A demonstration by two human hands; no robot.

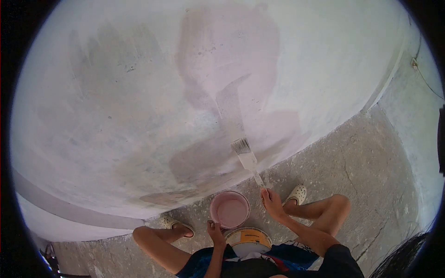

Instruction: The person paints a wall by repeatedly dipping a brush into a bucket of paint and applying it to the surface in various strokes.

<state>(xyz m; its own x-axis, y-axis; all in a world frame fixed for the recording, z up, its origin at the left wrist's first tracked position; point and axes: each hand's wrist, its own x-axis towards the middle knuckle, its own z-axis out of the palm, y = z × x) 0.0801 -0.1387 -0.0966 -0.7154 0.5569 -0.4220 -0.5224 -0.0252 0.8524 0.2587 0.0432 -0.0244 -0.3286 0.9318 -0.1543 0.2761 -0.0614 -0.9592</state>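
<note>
My right hand (272, 202) grips the handle of a wide paintbrush (245, 155), whose bristles press against the wall (139, 92) at the lower edge of a pale pink painted patch (222, 55). My left hand (216, 230) holds the near rim of a pink bucket (230, 209) filled with pink paint. I am squatting, with my knees spread and the bucket between my feet.
A larger bucket with a yellow band (248, 239) stands just below the pink one. Light-coloured clogs (296, 193) are on my feet, planted on a rough concrete floor (371, 176). A side wall with a wire (419, 69) rises at the right.
</note>
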